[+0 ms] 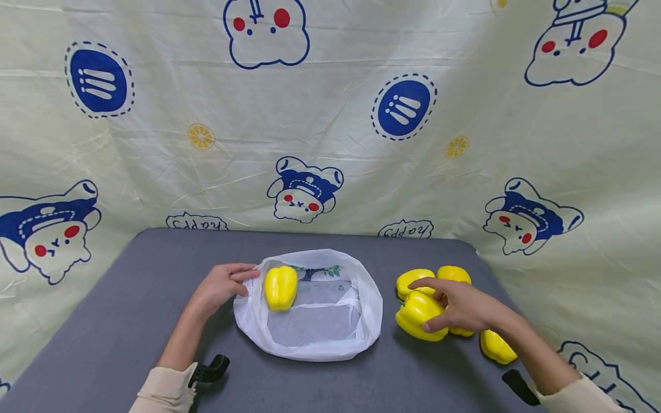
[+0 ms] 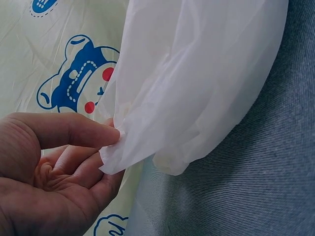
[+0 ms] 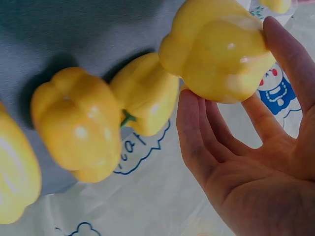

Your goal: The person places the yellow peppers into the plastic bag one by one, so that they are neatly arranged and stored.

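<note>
A white plastic bag (image 1: 369,310) lies with its mouth spread wide on the table. Inside, at its left, rests one yellow bell pepper (image 1: 281,288). My left hand (image 1: 219,287) pinches the bag's left edge between thumb and fingers; the left wrist view shows the thin film (image 2: 162,98) in that pinch. To the right of the bag, my right hand (image 1: 465,301) grips another yellow bell pepper (image 1: 417,315). In the right wrist view this pepper (image 3: 221,54) sits between thumb and fingertips, apparently raised off the table.
More yellow bell peppers lie around and behind my right hand, including one at the back left (image 1: 413,279), one at the back right (image 1: 454,273) and one near the right wrist (image 1: 497,347). The grey table (image 1: 310,384) ends at a cartoon-printed curtain (image 1: 351,189).
</note>
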Motion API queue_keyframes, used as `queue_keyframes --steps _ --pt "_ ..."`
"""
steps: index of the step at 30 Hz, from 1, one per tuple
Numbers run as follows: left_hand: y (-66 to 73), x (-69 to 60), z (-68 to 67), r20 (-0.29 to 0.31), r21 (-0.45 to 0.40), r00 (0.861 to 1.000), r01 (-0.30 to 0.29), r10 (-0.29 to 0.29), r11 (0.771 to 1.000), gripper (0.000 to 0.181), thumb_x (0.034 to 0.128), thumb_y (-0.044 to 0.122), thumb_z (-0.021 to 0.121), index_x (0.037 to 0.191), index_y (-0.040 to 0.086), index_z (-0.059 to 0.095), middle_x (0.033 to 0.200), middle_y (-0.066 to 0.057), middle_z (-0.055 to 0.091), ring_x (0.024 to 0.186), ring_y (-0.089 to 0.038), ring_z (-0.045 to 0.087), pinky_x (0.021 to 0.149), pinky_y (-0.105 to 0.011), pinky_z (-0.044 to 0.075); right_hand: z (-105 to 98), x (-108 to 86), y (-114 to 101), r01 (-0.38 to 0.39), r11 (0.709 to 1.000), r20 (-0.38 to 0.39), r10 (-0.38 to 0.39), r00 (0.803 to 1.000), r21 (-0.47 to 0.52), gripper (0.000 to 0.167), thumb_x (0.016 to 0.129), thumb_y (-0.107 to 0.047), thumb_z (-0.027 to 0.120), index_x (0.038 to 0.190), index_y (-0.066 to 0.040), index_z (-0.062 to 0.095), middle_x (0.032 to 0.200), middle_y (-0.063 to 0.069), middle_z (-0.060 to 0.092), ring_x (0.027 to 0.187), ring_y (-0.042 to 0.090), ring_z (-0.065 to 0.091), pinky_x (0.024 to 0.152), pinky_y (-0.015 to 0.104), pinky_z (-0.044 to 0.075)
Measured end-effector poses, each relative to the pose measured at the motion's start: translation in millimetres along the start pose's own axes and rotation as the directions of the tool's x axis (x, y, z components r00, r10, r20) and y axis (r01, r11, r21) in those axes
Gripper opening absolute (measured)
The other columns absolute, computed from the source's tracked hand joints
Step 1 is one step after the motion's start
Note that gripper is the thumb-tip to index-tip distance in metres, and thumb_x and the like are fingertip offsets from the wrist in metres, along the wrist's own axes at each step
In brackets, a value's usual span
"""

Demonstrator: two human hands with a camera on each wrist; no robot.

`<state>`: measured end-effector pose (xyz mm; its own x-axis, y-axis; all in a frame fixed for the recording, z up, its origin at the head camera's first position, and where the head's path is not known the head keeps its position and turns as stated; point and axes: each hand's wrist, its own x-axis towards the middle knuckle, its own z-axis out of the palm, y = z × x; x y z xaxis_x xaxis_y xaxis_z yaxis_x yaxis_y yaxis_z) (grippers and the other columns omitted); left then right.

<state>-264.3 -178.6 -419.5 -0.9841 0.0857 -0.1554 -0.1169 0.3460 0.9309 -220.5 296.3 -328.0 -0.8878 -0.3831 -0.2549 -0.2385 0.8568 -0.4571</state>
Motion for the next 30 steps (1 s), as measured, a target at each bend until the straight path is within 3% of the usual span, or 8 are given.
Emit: queue_keyframes --steps 15,23,30 --pt "-1.5 2.7 0.0 -0.013 -0.007 1.0 0.005 -0.005 1.0 0.061 0.0818 -0.012 0.063 0.142 -0.001 0.056 0.136 -0.016 0.065 0.141 -0.037 0.048 0.111 -0.052 0.042 4.3 29.9 -34.7 0.076 0.997 -0.116 -0.075 0.99 0.011 0.068 0.077 -0.036 0.085 0.137 -0.023 0.058 0.12 0.01 0.067 0.099 0.024 0.06 0.078 0.037 0.054" --pt "-3.4 4.6 -1.0 -0.017 -0.004 1.0 0.005 -0.005 1.0 0.061 0.082 -0.012 0.062 0.142 -0.001 0.056 0.136 -0.015 0.066 0.141 -0.036 0.049 0.11 -0.051 0.043 10.3 50.0 -53.1 0.13 0.991 -0.161 -0.134 0.978 -0.035 0.063 0.077 -0.038 0.084 0.134 -0.024 0.058 0.114 0.006 0.069 0.093 0.021 0.063 0.075 0.034 0.053" --pt "-0.7 1.8 -1.2 -0.015 -0.006 1.0 0.0 0.0 1.0 0.061 0.082 -0.012 0.063 0.142 -0.001 0.056 0.135 -0.015 0.066 0.14 -0.035 0.05 0.11 -0.05 0.044 19.2 71.3 -69.2 0.131 0.991 -0.222 -0.132 0.966 -0.018 0.068 0.076 -0.037 0.086 0.136 -0.023 0.058 0.114 0.005 0.068 0.093 0.021 0.061 0.078 0.035 0.055"
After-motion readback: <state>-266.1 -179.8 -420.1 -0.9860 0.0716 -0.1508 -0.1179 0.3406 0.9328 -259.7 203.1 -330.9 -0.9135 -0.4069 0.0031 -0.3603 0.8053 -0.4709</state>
